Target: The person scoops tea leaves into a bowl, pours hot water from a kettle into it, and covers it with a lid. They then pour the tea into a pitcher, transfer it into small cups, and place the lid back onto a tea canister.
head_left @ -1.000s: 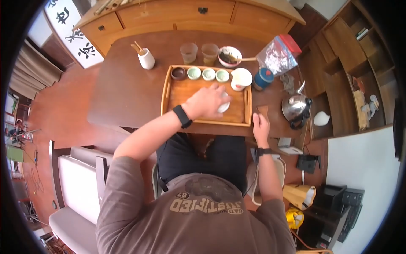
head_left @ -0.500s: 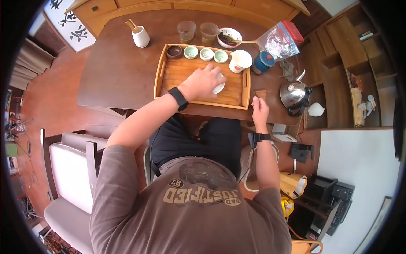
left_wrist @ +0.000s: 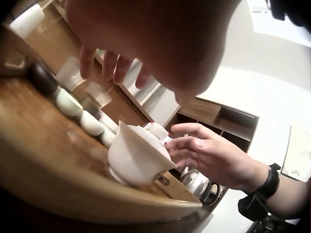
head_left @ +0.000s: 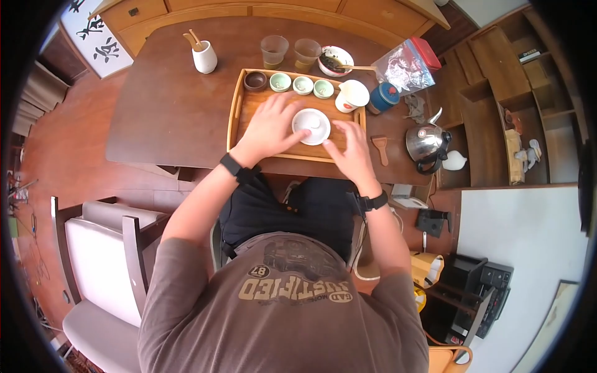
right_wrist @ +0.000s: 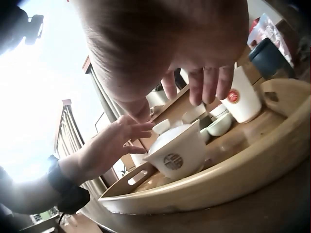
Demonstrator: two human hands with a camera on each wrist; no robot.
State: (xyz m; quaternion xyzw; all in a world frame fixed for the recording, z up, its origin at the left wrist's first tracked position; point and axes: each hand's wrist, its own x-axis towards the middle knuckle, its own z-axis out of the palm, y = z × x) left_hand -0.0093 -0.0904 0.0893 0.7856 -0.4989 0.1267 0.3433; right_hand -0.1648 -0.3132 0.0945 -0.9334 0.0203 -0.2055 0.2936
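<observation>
A white lidded gaiwan [head_left: 311,126] stands on the wooden tray [head_left: 261,115], near its front. My left hand [head_left: 267,127] is spread at the gaiwan's left side, its thumb overlapping the lid in the head view. On the opposite side my right hand [head_left: 353,152] is held with loosely bent fingers, thumb and fingertips close to the rim. Both wrist views show the gaiwan [right_wrist: 179,153] upright between the hands, with a dark seal mark on its side. Behind it is a row of pale green cups [head_left: 303,85], a dark brown cup [head_left: 255,81] and a white pitcher [head_left: 352,96].
Right of the tray lie a wooden scraper [head_left: 380,149] and a steel kettle [head_left: 428,146]. A blue canister [head_left: 384,98], a plastic bag [head_left: 404,68], a bowl of wet leaves [head_left: 336,60], two clear cups [head_left: 273,51] and a white tool holder [head_left: 204,59] stand around the back.
My left hand has come off the top of the gaiwan to its left side. The right hand has moved from beside the scraper to the gaiwan's right. The gaiwan sits slightly further left.
</observation>
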